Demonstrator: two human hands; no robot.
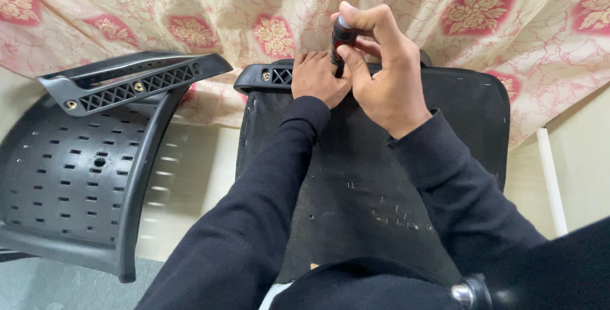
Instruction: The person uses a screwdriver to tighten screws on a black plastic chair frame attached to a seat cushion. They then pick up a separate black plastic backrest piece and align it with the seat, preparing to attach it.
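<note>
**Okay, both hands up at the top edge of the chair seat**

So, taking the upside-down black seat pad [381, 183] as my reference and going left to right. Well off to its left sits a separate black plastic shell [70, 183], perforated with rows of little slots, tipped on its side. Its armrest bracket [136, 81], the bit with a lattice pattern and a couple of brass-looking screws, angles up toward the seat pad's top-left corner but stays apart from it.

At that top-left corner a second lattice bracket [267, 76] lies right on the pad's edge. Just right of it is my left hand [318, 80], knuckles up, fingers curled and pressed down on the pad's top edge, steadying whatever's under the tool tip. I can't see what the fingertips are on.

Right beside that, touching it, my right hand [381, 72] is wrapped around a black screwdriver handle [343, 37], held upright, thumb along the front and fingers closed over the top. The tip is hidden behind my left hand.

On the pad itself, lower down, staples are scattered across the black fabric. Behind the pad's top edge hangs a cream cloth with red floral patches [483, 11]. Past the pad's right side there's a white upright strip [551, 176].
</note>
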